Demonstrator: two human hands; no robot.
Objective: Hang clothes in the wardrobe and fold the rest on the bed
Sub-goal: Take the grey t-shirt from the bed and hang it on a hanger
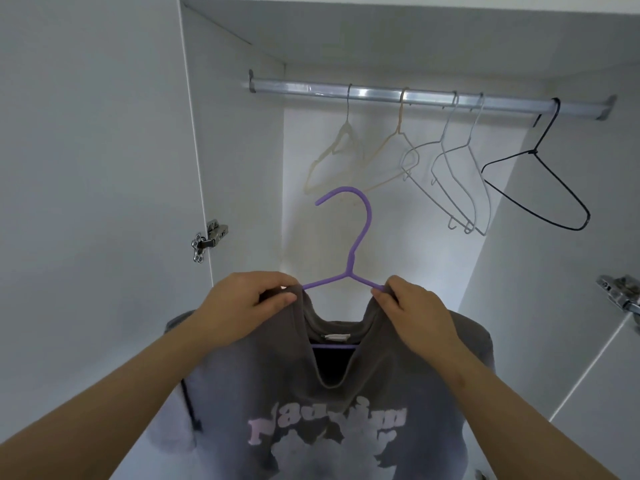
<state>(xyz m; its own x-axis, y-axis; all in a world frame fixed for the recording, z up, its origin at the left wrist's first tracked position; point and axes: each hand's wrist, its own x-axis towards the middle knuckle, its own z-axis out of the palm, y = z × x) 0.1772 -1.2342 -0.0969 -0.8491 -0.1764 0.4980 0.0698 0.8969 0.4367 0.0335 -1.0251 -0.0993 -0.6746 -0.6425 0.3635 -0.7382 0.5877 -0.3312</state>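
Observation:
A grey T-shirt (332, 403) with pale pink lettering hangs on a purple hanger (358, 237), held up in front of the open wardrobe. My left hand (242, 306) pinches the collar at the hanger's left shoulder. My right hand (412, 310) pinches the collar at the right shoulder. The hanger's hook points up and left, well below the metal rail (304, 87). Most of the hanger's arms are hidden inside the shirt.
Several bare hangers hang on the rail: two cream ones (341, 154), two white wire ones (457, 174) and a black wire one (540, 178). The rail's left stretch is bare. The wardrobe's open left door (86, 168) and its hinge (207, 239) are close by.

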